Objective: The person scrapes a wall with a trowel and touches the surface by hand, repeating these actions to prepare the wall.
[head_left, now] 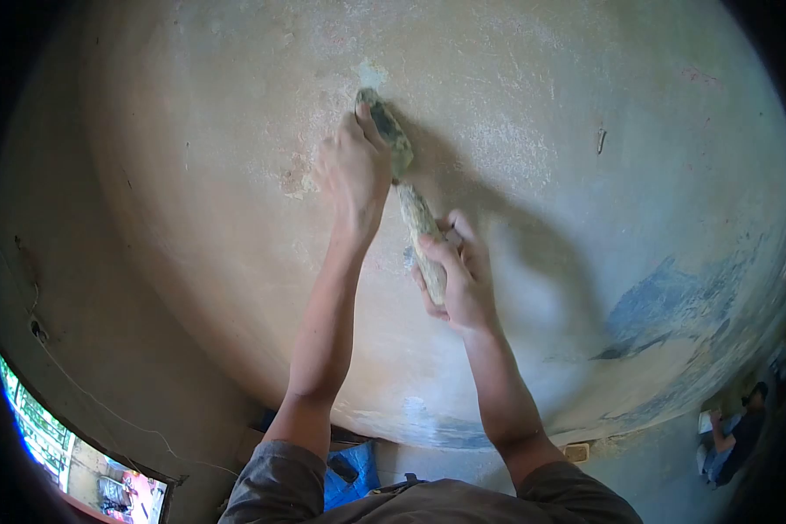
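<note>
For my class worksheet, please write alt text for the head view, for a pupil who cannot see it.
A person's left hand holds the dark blade end of a scraper-like tool at a worn, patchy wall, while the right hand grips its pale handle. Another person is at the far lower right.

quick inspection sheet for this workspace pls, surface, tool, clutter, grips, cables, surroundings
surface: wall scuffed and patchy, with a blue patch at lower right
job's things: scraper-like tool at the wall, its pale handle pointing down
clutter: blue item and brick-like block low in view
grips: left grip at the tool's upper end, finger wrap partly hidden; right grip closed around the handle
cables: thin wire at left
surroundings: another person, lower right; bright opening, lower left
</note>
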`<state>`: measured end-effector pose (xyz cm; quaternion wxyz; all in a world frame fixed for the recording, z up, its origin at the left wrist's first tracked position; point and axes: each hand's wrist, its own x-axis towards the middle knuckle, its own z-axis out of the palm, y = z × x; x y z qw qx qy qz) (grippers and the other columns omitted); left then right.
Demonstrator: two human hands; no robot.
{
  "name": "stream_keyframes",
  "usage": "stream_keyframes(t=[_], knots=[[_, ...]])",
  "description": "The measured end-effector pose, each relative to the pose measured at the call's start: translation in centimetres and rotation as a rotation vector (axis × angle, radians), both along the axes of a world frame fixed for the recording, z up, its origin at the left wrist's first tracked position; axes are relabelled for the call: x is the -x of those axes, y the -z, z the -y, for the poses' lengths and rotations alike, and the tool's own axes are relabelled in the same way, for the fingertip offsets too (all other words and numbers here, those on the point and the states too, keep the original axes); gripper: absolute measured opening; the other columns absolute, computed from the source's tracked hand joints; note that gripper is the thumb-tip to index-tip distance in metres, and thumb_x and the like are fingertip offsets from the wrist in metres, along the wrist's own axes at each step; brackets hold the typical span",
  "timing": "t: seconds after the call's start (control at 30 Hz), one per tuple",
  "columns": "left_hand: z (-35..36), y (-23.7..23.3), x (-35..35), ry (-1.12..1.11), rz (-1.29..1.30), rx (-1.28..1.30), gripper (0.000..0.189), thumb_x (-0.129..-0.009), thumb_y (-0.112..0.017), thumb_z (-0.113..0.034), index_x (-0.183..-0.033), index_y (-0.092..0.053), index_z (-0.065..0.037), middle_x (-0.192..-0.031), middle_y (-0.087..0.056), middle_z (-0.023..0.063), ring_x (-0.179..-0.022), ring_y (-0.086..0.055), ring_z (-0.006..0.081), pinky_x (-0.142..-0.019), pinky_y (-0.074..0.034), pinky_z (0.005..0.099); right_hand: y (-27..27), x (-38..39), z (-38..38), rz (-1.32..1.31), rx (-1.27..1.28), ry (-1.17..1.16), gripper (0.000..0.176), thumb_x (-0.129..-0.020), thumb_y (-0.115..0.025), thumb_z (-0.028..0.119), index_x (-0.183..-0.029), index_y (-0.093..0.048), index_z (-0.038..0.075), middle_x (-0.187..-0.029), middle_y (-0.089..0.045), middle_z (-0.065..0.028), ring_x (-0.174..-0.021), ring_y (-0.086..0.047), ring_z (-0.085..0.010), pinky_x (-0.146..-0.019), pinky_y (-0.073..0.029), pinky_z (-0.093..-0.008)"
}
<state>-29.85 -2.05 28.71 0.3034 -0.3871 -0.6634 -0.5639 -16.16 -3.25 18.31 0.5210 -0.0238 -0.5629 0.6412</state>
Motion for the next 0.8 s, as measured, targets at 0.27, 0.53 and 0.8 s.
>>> stream_keyframes(t=[0.27, 0.53, 0.8], knots=[[-1.1, -7.4, -0.7, 0.056, -0.110, 0.000, 0.056, -0.107, -0.033, -0.044, -0.105, -0.070, -0.001, -0.094, -0.067, 0.0306, -0.097, -0.066, 0.0435, -0.083, -0.049, 0.0530, -6.1, -0.2, -1.4, -0.103, -0.036, -0.051, 0.018, -0.096, -0.058, 0.022, -0.096, -0.044, 0.012, -0.061, -0.055, -0.0107, -0.031, -0.032, -0.0100, -0.025, -0.018, -0.0267], [0.8, 0.6, -0.6, 0.062, 0.018, 0.118, 0.055, -0.107, -0.034, -0.042, -0.091, -0.068, -0.001, -0.083, -0.067, 0.0302, -0.078, -0.067, 0.0442, -0.070, -0.050, 0.0510, 1.9, 0.0, 0.4, -0.013, 0.071, -0.050, 0.015, -0.096, -0.057, 0.019, -0.102, -0.045, 0.011, -0.062, -0.055, -0.0123, -0.030, -0.031, -0.0097, -0.025, -0.020, -0.0258], [-1.8, -3.6, -0.2, 0.024, -0.049, -0.043, 0.057, -0.106, -0.034, -0.043, -0.092, -0.069, -0.001, -0.088, -0.067, 0.0311, -0.087, -0.067, 0.0454, -0.080, -0.049, 0.0556, -2.6, 0.9, -1.0, -0.047, 0.003, 0.036, 0.016, -0.096, -0.058, 0.021, -0.099, -0.045, 0.011, -0.061, -0.054, -0.0113, -0.030, -0.031, -0.0092, -0.025, -0.019, -0.0260]])
